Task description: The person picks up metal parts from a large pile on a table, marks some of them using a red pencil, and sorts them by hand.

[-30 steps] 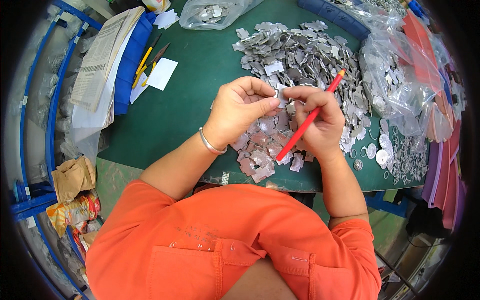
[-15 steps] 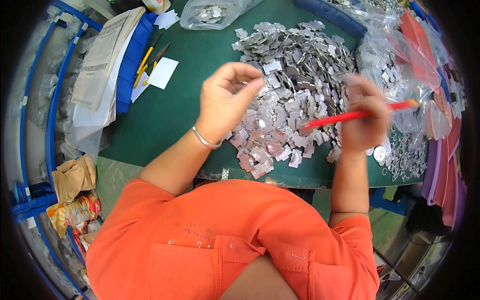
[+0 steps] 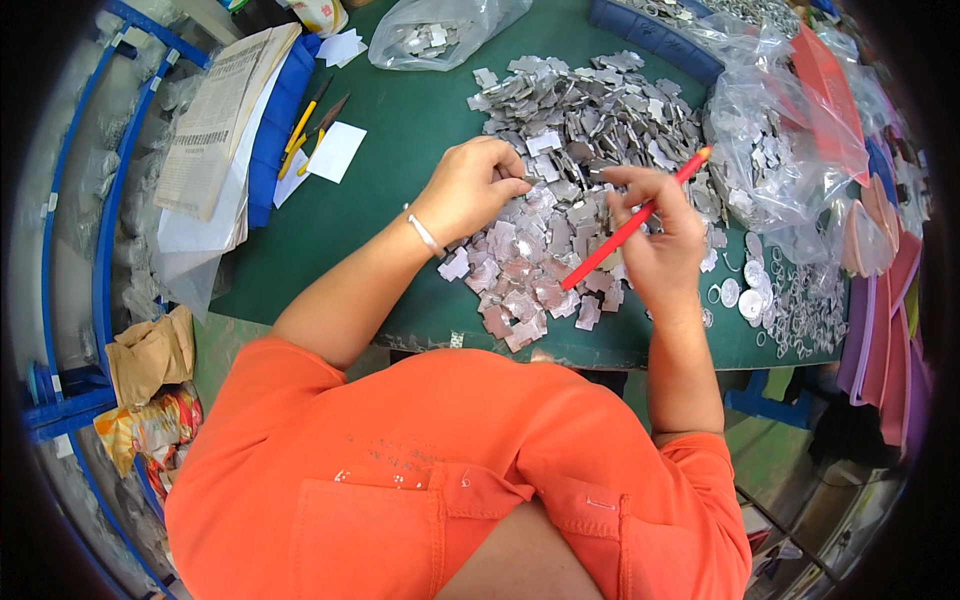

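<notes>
We see our left hand [image 3: 470, 190] curled over the near edge of the heap of small silvery metal pieces [image 3: 570, 150] on the green table [image 3: 400, 150], fingertips pinched together, though we cannot tell what they hold. Our right hand [image 3: 655, 240] grips a red pencil [image 3: 630, 222] slanted across the heap, fingers closed around it. Clear plastic bags [image 3: 770, 160] lie just right.
</notes>
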### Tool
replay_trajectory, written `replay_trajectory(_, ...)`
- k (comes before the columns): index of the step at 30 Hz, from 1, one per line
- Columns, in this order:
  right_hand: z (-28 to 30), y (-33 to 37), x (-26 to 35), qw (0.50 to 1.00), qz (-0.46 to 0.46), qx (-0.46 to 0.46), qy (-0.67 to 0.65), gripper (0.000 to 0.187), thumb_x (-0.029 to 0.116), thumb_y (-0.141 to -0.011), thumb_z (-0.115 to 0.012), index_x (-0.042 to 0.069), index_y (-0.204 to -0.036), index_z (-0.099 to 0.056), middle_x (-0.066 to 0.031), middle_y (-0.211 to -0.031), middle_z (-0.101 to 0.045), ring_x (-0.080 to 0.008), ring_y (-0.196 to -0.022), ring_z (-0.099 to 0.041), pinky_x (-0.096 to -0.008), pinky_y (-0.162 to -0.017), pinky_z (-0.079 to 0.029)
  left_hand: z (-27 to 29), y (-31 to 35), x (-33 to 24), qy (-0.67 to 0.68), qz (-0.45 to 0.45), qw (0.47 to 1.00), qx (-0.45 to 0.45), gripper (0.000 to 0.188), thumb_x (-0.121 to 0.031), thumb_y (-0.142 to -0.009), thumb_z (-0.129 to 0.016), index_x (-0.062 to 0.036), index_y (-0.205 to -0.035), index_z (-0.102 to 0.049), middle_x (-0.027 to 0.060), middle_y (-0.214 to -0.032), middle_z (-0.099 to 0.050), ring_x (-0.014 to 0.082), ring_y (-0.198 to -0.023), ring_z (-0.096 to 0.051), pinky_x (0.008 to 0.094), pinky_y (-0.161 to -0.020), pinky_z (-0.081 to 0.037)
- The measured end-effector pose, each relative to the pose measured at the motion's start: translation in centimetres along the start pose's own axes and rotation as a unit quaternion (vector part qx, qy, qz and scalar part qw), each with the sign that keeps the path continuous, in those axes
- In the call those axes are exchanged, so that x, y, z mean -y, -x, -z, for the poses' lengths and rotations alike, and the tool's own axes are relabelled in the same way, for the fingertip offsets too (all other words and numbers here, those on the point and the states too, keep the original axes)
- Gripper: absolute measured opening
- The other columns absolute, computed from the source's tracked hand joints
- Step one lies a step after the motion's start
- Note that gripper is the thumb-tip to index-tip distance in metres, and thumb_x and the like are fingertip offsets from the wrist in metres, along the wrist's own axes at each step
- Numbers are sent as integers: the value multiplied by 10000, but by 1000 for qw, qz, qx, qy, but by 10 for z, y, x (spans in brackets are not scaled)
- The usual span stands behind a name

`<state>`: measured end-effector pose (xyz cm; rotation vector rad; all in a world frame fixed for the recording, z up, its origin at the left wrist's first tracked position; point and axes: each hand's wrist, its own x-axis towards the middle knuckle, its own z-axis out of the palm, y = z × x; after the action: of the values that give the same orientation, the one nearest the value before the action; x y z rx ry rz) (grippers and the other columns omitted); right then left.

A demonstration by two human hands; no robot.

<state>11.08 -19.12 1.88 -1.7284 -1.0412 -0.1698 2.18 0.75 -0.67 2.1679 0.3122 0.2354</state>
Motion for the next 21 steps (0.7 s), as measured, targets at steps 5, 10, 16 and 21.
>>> replay_trajectory(5, -21, 14, 10, 988, -99, 8, -117, 261, -14, -711, -710, 18, -800, -467, -123, -898, -638, -193, -771, -617, -280, -691, -487, 2, 22, -28, 388, 91, 916, 40, 135, -19, -795, -660, 17, -906, -590, 46, -806, -623, 83, -673, -587, 206, -590, -477)
replay_trajectory(10, -24, 20, 19, 967, -79, -53, -238, 287, -84, -711, -693, 38, -760, -438, -142, -838, -633, -174, -729, -617, -246, -649, -491, 3, 35, -36, 451, 87, 884, 84, 173, -41, -807, -665, 27, -941, -580, 72, -810, -627, 112, -690, -610, 234, -592, -516)
replay_trajectory(16, -21, 17, 16, 988, 129, -65, -52, 307, -131, -694, -669, 49, -772, -433, -148, -829, -638, -220, -679, -618, -270, -546, -489, 9, 31, -41, 547, 194, 802, 140, 217, -21, -828, -632, 36, -1025, -561, 87, -832, -626, 134, -701, -625, 267, -623, -543)
replay_trajectory(21, -27, 26, 10, 982, -42, -108, -150, 252, -127, -773, -595, 46, -795, -414, -143, -913, -622, -187, -732, -637, -256, -605, -510, -6, 31, -42, 458, 36, 888, 15, 208, 35, -803, -638, 36, -1001, -574, 97, -903, -632, 141, -744, -629, 255, -666, -532)
